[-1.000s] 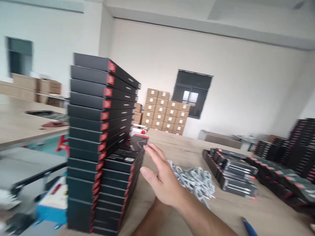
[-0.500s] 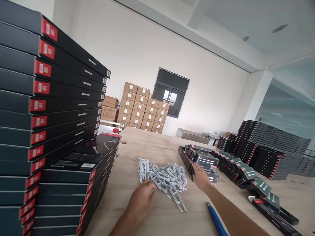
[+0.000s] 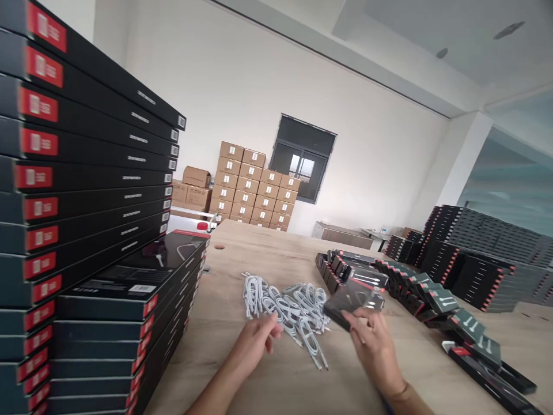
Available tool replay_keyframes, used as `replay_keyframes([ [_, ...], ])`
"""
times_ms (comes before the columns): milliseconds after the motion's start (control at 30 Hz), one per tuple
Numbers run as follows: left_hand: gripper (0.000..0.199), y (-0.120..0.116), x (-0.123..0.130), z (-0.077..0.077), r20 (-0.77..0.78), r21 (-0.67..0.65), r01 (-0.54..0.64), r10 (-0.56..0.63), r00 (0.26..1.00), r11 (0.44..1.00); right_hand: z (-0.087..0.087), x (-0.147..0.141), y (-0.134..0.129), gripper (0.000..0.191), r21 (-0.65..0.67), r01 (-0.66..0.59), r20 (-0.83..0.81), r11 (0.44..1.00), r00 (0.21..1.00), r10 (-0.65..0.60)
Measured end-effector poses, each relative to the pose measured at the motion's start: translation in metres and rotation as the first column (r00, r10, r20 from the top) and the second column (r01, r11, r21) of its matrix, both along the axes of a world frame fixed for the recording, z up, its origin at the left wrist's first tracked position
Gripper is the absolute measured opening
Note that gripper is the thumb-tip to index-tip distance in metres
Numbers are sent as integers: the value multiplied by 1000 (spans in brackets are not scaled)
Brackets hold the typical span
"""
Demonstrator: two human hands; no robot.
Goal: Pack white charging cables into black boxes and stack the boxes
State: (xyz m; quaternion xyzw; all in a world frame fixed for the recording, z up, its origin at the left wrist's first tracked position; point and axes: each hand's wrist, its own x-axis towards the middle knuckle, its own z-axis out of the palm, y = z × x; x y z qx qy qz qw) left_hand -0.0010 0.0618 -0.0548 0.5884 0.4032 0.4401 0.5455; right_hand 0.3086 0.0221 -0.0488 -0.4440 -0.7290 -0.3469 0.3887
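My right hand (image 3: 375, 346) grips the near edge of a black cable box (image 3: 352, 297), holding it tilted above the table. Its top bears a picture of a cable and a red strip at the far edge. My left hand (image 3: 256, 341) hovers at the near side of a pile of white charging cables (image 3: 287, 305); its fingers are loosely curled, with nothing visible in them. The cables lie in coiled bundles between both hands. Just beyond the held box, a row of similar black boxes (image 3: 330, 274) leans together on the table.
Tall stacks of black boxes (image 3: 99, 144) with red labels stand close on the left. A line of overlapping opened boxes (image 3: 440, 300) runs down the right, with larger stacks (image 3: 470, 253) behind. Brown cartons (image 3: 248, 184) are piled by the far wall. The wooden table (image 3: 242, 248) stretches forward.
My right hand has lifted a black box from the leaning row and brought it nearer. My left hand has turned and moved slightly right. The view has shifted a little.
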Motion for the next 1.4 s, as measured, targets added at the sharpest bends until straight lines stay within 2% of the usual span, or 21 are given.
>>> replay_keyframes([
  [33, 67, -5, 3, 3, 107, -126, 109, -96, 990, 986, 1, -22, -13, 42, 49, -97, -5, 994, 995, 97],
  [67, 72, -10, 6, 7, 248, -228, 254, -196, 949, 940, 1, -44, -25, 46, 58, -182, -2, 982, 983, 182],
  [100, 73, -17, 8, 11, 412, -284, 415, -281, 867, 864, 0, -65, -36, 47, 55, -252, 10, 966, 968, 252],
  [167, 69, -29, 11, 17, 655, -283, 624, -329, 681, 728, -1, -98, -48, 43, 15, -332, 47, 943, 942, 331],
  [200, 64, -33, 11, 19, 720, -277, 662, -306, 623, 697, -2, -107, -51, 42, -15, -353, 72, 935, 933, 354],
  [300, 48, -36, 10, 22, 802, -286, 634, -183, 569, 719, -9, -100, -48, 43, -111, -262, 91, 959, 958, 272],
  [367, 43, -33, 6, 22, 820, -274, 588, -135, 557, 761, -20, -69, -42, 41, -169, -42, 43, 985, 998, 50],
  [400, 43, -31, 4, 23, 824, -266, 568, -122, 553, 779, -27, -50, -40, 39, -214, 94, 15, 972, 996, -93],
  [433, 43, -29, 2, 23, 826, -258, 554, -116, 552, 792, -35, -28, -39, 39, -266, 234, -1, 935, 970, -244],
  [500, 45, -26, -2, 25, 828, -245, 526, -106, 551, 814, -52, 12, -40, 42, -446, 456, 24, 770, 866, -499],
  [567, 50, -24, -6, 28, 830, -236, 515, -105, 548, 824, -64, 43, -42, 40, -625, 499, 69, 601, 801, -594],
  [633, 50, -22, -9, 29, 828, -238, 498, -94, 553, 834, -68, 58, -43, 34, -732, 440, 61, 521, 803, -592],
  [667, 49, -22, -11, 30, 827, -240, 483, -84, 557, 842, -65, 57, -41, 32, -754, 397, 28, 524, 816, -578],
  [700, 47, -21, -13, 30, 827, -236, 469, -78, 557, 851, -59, 51, -38, 32, -755, 345, -26, 558, 834, -551],
  [767, 43, -18, -18, 29, 832, -228, 442, -62, 552, 867, -37, 24, -25, 35, -692, 205, -181, 692, 879, -441],
  [833, 40, -15, -23, 28, 839, -221, 424, -51, 543, 878, -9, -18, -7, 40, -528, -6, -347, 849, 914, -209],
  [900, 39, -11, -30, 26, 845, -213, 401, -38, 534, 891, 15, -66, 12, 41, -334, -163, -409, 928, 912, 12],
  [1000, 39, -6, -37, 25, 836, -232, 327, 16, 548, 916, 27, -128, 29, 35, -183, -311, -347, 933, 908, 235],
  [1100, 42, -3, -40, 26, 790, -304, 225, 114, 602, 926, 10, -160, 27, 42, -149, -384, -311, 911, 893, 325],
  [1233, 51, -2, -39, 30, 762, -303, 214, 101, 639, 929, -15, -157, 15, 45, -278, -445, -315, 851, 879, 357],
  [1400, 52, -3, -37, 32, 734, -320, 166, 133, 666, 933, -11, -141, 14, 35, -325, -465, -362, 824, 866, 346],
])
